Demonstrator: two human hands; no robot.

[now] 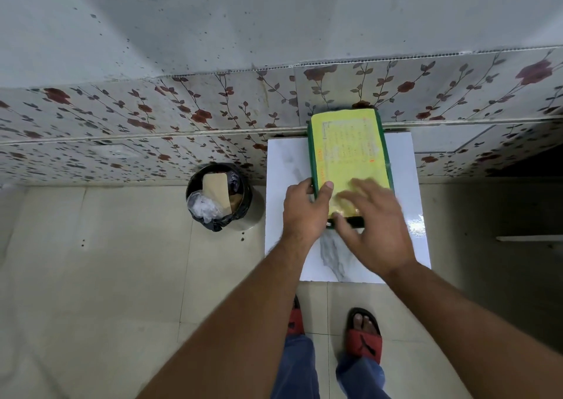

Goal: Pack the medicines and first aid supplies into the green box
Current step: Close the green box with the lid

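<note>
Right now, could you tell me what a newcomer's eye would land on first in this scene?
Probably the green box with its bright yellow lid, on the white marbled table against the flowered wall tiles. The left hand grips its near-left corner while the blurred right hand spreads over its near end. Left of the table stands a full black bin.

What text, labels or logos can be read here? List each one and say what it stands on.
Yellow label on the lid of the green box: rows of red print inside a border, too small and blurred to read.
Red sandal on the right foot: a black leaping-cat logo, no legible words.
Dustbin: the brown card in it shows no text.
Nothing else carries writing.
</note>
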